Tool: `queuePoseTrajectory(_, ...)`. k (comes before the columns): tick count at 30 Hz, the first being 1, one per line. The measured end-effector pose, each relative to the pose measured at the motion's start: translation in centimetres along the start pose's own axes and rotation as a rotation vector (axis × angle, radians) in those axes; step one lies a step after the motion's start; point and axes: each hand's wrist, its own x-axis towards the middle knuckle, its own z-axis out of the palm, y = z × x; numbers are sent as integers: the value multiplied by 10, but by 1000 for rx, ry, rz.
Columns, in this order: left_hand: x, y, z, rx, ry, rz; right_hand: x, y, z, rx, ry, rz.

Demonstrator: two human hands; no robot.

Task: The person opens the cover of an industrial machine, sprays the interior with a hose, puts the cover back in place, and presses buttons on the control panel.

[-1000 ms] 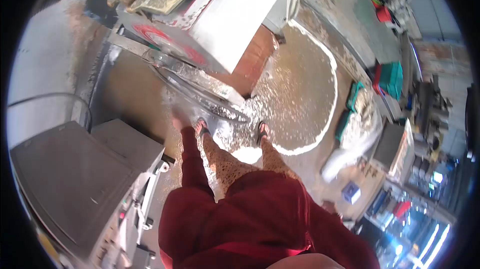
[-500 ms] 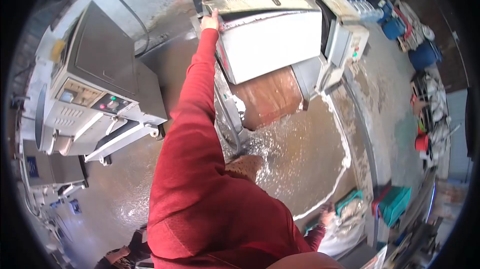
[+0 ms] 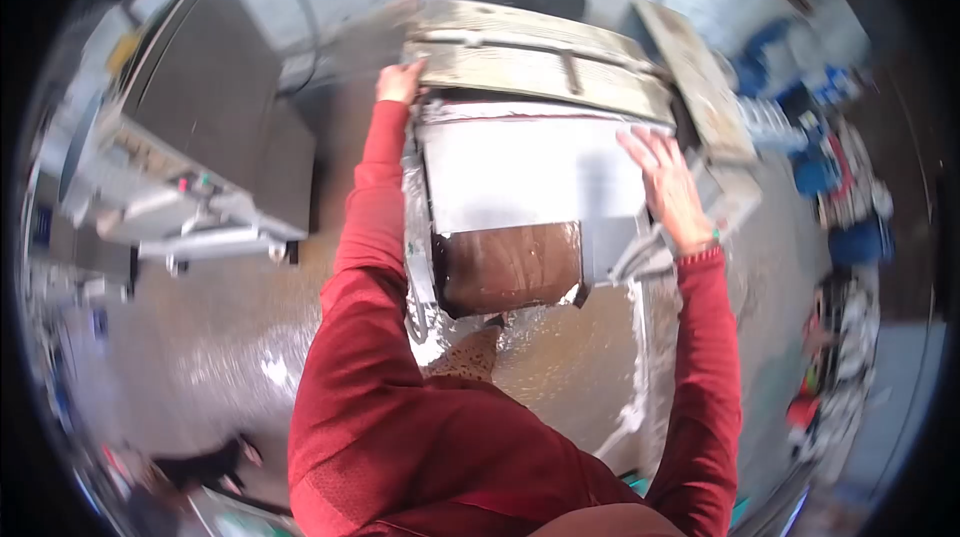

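In the head view, a machine with a cream ribbed lid (image 3: 530,65) stands in front of me. A metal bar runs along the lid, and below it lies a bright white panel (image 3: 520,162). My left hand (image 3: 400,83) is closed at the lid's left end, with its fingertips on the edge. At the panel's right side, my right hand (image 3: 668,187) lies with its fingers stretched out and apart, holding nothing. Beneath the panel, a wet brown surface (image 3: 510,267) slopes toward me.
A grey cabinet machine (image 3: 235,87) on castors stands at the left. The floor (image 3: 250,347) is wet and shiny. Bags and blue containers (image 3: 855,242) line the right side. At lower left, a blurred person (image 3: 200,462) is partly in view.
My right hand has come up from the lower right onto the white panel. My left hand stays at the lid's left end. The view has turned, and the machine appears lower.
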Motion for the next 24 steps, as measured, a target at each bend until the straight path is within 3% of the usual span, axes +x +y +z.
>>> queuePoseTrajectory(1,-13,12,-2,1,0,-73,41,11,15,11,-19,-79)
queuePoseTrajectory(4,-19,5,10,40,174,-24,126,46,66,-1,-42,-326)
queuePoseTrajectory(8,-28,4,15,-35,197,-39,168,74,109,118,-239,-545)
queuePoseTrajectory(11,-38,4,19,-199,208,-22,174,85,117,124,-81,-713)
queuePoseTrajectory(17,-64,3,17,-8,182,-135,193,94,118,452,-190,-601)
queuePoseTrajectory(20,-69,0,25,238,306,-41,199,95,113,798,-198,-348)
queuePoseTrajectory(24,-59,19,20,605,216,-84,220,106,112,1065,-251,-137)
